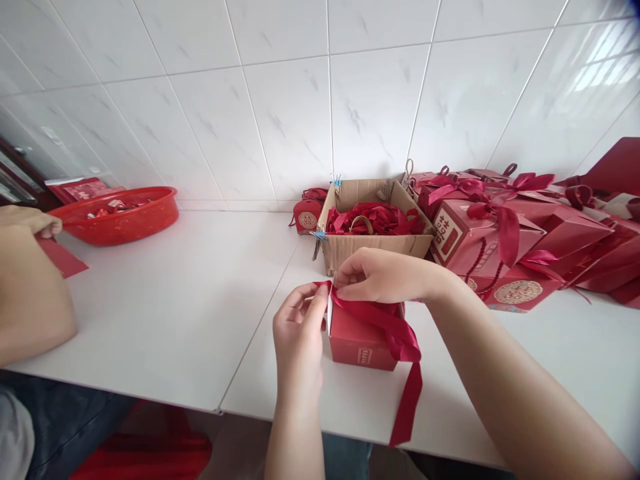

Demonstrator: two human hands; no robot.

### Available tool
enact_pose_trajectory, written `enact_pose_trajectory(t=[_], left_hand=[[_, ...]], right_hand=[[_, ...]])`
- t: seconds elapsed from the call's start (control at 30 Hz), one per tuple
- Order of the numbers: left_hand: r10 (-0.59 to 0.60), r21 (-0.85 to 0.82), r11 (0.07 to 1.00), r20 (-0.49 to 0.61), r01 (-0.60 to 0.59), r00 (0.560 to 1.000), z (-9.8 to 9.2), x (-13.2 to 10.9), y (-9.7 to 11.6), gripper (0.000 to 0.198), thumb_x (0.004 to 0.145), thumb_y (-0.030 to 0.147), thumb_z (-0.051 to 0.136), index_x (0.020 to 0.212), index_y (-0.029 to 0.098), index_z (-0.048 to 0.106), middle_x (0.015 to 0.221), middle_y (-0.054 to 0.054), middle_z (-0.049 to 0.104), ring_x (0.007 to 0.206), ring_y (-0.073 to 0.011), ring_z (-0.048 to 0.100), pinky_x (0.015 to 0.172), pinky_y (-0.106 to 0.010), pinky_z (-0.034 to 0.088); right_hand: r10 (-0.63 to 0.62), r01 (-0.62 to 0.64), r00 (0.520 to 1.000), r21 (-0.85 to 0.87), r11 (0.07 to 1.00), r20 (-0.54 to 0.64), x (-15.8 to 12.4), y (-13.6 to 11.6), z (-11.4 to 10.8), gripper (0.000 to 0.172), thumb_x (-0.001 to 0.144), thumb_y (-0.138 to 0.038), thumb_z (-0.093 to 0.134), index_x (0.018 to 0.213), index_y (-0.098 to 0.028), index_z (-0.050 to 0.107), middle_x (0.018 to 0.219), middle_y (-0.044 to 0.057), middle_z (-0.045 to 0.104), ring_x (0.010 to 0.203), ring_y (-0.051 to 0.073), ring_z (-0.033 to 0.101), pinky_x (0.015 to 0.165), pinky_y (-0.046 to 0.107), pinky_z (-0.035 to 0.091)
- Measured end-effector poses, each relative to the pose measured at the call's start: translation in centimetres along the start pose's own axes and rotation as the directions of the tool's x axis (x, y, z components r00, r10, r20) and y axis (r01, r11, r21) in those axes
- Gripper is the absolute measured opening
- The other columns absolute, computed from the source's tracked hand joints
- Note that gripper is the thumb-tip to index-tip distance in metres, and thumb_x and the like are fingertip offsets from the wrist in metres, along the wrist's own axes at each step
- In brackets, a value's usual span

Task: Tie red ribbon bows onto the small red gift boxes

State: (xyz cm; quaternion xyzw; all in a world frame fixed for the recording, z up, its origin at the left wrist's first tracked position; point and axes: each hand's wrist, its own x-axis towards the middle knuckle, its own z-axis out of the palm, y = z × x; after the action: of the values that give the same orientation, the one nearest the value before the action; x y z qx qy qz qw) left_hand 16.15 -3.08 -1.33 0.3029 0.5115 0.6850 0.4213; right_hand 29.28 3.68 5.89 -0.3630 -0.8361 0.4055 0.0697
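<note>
A red gift box (pixel 350 337) stands on the white table just in front of me. A dark red satin ribbon (pixel 387 321) lies across its top, and one tail hangs past the box's right side over the tabletop. My left hand (pixel 303 317) pinches at the box's upper left edge, where a bit of ribbon shows between thumb and fingers. My right hand (pixel 373 277) is closed on the ribbon at that same corner, its fingertips almost meeting the left ones. Exactly how the ribbon runs under the fingertips is hidden.
Behind the box sits a cardboard box (pixel 375 245) of red ribbons, beside a small red box (pixel 307 215). Finished-looking red gift boxes with bows (pixel 493 230) pile up at right. A red plastic basin (pixel 120 223) and another person's arm (pixel 30 293) are at left.
</note>
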Motion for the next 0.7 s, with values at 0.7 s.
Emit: enact_pose_trajectory(t=[0.7], left_hand=[[0.25, -0.376, 0.838, -0.379, -0.395, 0.891, -3.5, -3.1, 5.1, 0.005, 0.08, 0.025, 0.062, 0.076, 0.025, 0.064, 0.091, 0.006, 0.065, 0.093, -0.0155, 0.064, 0.053, -0.019, 0.052]], right_hand=[[0.204, -0.257, 0.957, -0.277, 0.926, -0.207, -5.8, 1.5, -3.8, 0.006, 0.073, -0.025, 0.062, 0.069, -0.022, 0.058, 0.069, 0.002, 0.057, 0.058, 0.015, 0.05, 0.046, 0.025, 0.03]])
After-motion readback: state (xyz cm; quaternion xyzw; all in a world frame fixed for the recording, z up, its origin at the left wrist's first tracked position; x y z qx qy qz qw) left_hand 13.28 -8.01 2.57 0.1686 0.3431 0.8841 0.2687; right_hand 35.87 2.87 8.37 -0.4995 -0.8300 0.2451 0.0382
